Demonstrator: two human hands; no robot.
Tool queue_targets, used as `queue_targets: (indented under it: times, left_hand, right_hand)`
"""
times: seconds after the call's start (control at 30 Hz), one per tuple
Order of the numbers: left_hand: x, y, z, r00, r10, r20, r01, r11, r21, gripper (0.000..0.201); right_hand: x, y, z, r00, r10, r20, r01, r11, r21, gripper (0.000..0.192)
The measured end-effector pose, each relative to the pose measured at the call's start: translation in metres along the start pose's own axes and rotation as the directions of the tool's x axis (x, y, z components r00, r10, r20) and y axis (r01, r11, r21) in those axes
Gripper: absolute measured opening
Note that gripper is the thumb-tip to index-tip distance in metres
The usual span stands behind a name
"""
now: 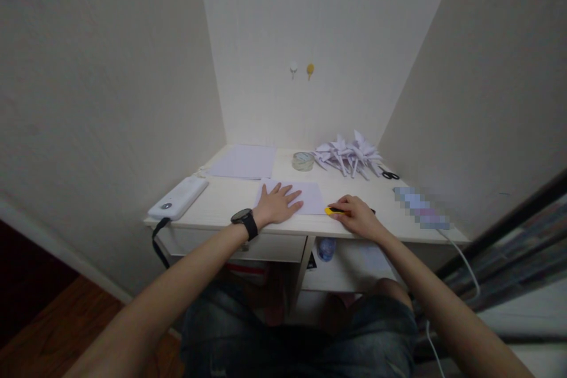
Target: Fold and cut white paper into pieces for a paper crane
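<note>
My left hand (278, 204) lies flat with fingers spread on a pale lilac sheet of paper (310, 196) near the front of the white desk (230, 201). A black watch is on that wrist. My right hand (357, 214) is closed around a yellow and black utility knife (331, 211), whose tip rests at the sheet's lower right corner.
A stack of lilac paper (244, 161) lies at the back left, a tape roll (303, 160) behind the sheet, a pile of folded paper cranes (349, 155) and black scissors (390, 175) at the back right. A white power bank (178, 198) sits at the left edge. Walls enclose three sides.
</note>
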State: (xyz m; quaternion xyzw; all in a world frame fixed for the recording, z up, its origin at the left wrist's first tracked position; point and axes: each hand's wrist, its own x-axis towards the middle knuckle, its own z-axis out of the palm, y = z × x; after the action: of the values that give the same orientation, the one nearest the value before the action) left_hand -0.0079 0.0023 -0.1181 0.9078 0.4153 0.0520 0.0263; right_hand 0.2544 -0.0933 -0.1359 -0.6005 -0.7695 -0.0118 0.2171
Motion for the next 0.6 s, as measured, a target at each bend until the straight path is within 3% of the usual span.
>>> queue_targets:
  times: [0.17, 0.33, 0.6]
  left_hand:
    - [-0.0002, 0.0008, 0.0015, 0.996, -0.084, 0.001, 0.084, 0.996, -0.007, 0.075]
    - [-0.0002, 0.0015, 0.002, 0.996, -0.093, -0.004, 0.093, 0.996, -0.016, 0.076]
    - [0.0, -0.0003, 0.0019, 0.998, -0.07, 0.012, 0.07, 0.997, -0.019, 0.074]
  right_hand:
    - [-0.0005, 0.0012, 0.0033, 1.0, 0.008, -0.019, -0.008, 1.0, 0.001, 0.031]
    - [-0.001, 0.0014, 0.006, 0.999, 0.03, -0.016, -0.03, 0.999, -0.009, 0.031]
    - [0.003, 0.006, 0.0036, 0.997, -0.079, 0.015, 0.078, 0.996, 0.048, 0.031]
